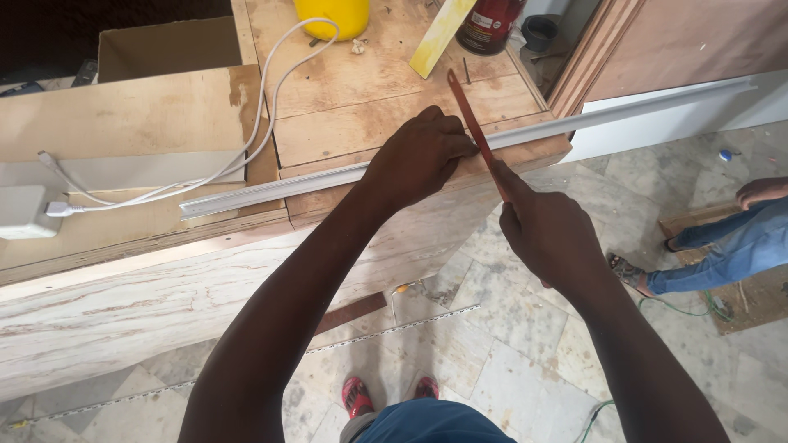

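- Left hand [420,154] presses down on the white strip [271,189], fingers curled over it right at the desk [345,90] edge, its grip clamped on the strip.
- The strip is a long, thin white channel lying along the front edge of the plywood desk, running from the left up past the desk to the right, where it hangs out over the floor [509,369].
- Right hand [546,234] has its grip wrapped tight around the lower end of a reddish blade [472,123], index finger stretched up along it.
- The blade crosses the strip at a slant, just beside the left hand's fingertips and touching the strip there; its far tip points up over the desk.
- A white cable [263,123] loops across the desk to the left, ending by a white box [20,212].
- At the back of the desk: a yellow tub [332,15], a yellow stick [439,37] lying tilted, and a dark red can [488,23].
- Down on the marble floor lies a thin metal rail [394,328] with a brown slat [351,312] near it.
- Red shoes [357,395] show at the bottom, the person's own.
- On the right another person in jeans [726,250] is down on the floor, well apart from the desk.
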